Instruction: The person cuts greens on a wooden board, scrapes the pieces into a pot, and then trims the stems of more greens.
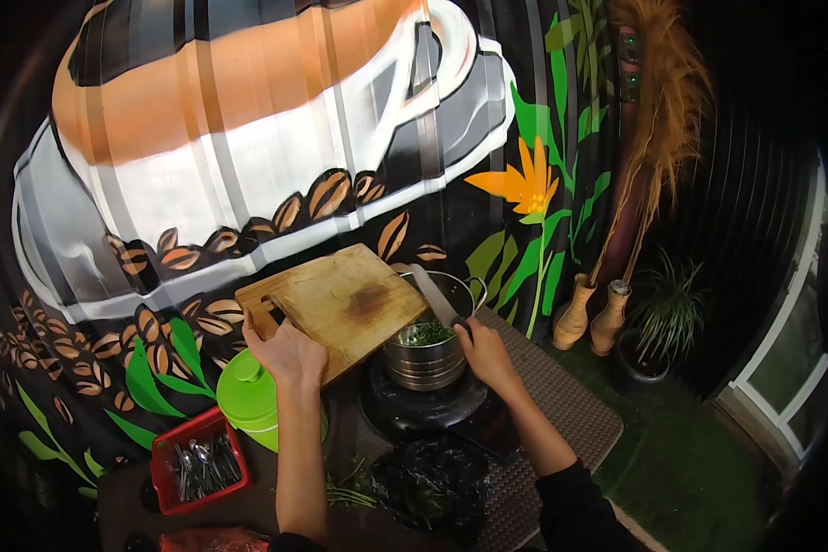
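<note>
My left hand (287, 354) grips a wooden cutting board (340, 299) by its handle end, holding it tilted with the far edge over a steel pot (426, 370). A dark burnt-looking patch marks the board. In my right hand (483, 352) is a knife (437, 296), its broad blade pointing up and away beside the board's edge, above the pot. Chopped green herbs (430, 333) lie inside the pot, which stands on a black stove (386, 412). The board hides part of the pot's rim.
Left of the stove stand a lime-green lidded container (247, 391) and a red basket (200, 460) of cutlery. Green stems (350, 488) and a black plastic bag (432, 483) lie in front on the table (575, 405). A painted wall rises behind; vases (575, 313) and a potted plant (644, 354) stand right.
</note>
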`<state>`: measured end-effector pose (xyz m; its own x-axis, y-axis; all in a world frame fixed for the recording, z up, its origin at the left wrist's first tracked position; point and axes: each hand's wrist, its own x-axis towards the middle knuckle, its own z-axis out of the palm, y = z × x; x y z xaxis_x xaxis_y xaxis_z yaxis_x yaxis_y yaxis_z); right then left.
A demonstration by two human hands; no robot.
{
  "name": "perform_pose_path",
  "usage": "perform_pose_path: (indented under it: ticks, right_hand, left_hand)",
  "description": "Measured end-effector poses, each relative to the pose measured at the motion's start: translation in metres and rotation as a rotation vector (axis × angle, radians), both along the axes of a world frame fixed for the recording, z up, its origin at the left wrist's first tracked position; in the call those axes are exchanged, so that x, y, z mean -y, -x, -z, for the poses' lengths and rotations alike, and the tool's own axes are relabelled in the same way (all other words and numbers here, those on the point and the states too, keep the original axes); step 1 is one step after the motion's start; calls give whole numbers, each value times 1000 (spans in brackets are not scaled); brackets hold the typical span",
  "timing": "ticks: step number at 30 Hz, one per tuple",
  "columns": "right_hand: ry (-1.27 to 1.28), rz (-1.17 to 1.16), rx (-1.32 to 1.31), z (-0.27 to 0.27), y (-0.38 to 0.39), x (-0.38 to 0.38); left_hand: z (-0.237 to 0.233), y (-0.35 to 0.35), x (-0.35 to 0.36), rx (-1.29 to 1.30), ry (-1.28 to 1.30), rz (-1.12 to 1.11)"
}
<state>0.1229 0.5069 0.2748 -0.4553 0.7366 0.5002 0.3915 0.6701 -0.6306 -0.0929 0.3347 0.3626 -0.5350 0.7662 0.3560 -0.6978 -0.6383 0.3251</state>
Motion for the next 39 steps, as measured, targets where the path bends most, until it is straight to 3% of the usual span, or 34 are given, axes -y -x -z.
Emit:
perform_pose_path:
  ticks: [7, 9, 11, 13, 15, 19, 20, 21, 25, 28, 30, 31, 33, 36, 37, 39]
  right_hand:
    - [10, 154, 40, 8, 5, -1]
    - [94, 57, -252, 20, 7, -4]
    - [262, -53, -307, 20, 6, 5]
    - [557, -300, -515, 20, 8, 23]
    - [803, -449, -541, 17, 3, 51]
    - [925, -558, -623, 30, -3, 123]
    - [918, -535, -578, 39, -4, 140]
    - [789, -509, -416, 57, -10, 146]
    - [879, -454, -483, 108, -24, 214]
    - [906, -396, -455, 167, -42, 253]
    - [928, -361, -435, 182, -56, 283]
    - [924, -313, -381, 186, -63, 298]
    - [924, -255, -331, 195, -74, 322]
    - [899, -185, -313, 218, -89, 346]
    - [897, -175, -318, 225, -93, 354]
    - [944, -120, -447, 237, -100, 370]
  left_hand:
    - [4, 10, 26, 24, 8, 92]
    - [7, 16, 47, 3, 5, 116]
    - [5, 14, 75, -19, 59, 155]
    - [4, 6, 108, -26, 77, 174]
    - [12, 1, 141, -5, 141, 200]
    - [50, -4, 201, 56, 244, 192]
    - [58, -9, 216, 53, 278, 277]
    - [69, -11, 230, 69, 290, 275]
    - [139, -15, 277, 132, 415, 251]
    - [201, -5, 312, 187, 465, 417]
    - [235, -1, 329, 76, 831, 464]
    - [240, -5, 333, 79, 836, 472]
    - [250, -19, 336, -386, 1252, 463]
    - [326, -3, 336, -526, 1326, 546]
    - [328, -2, 337, -577, 1382, 614]
    - [323, -5, 337, -702, 1351, 547]
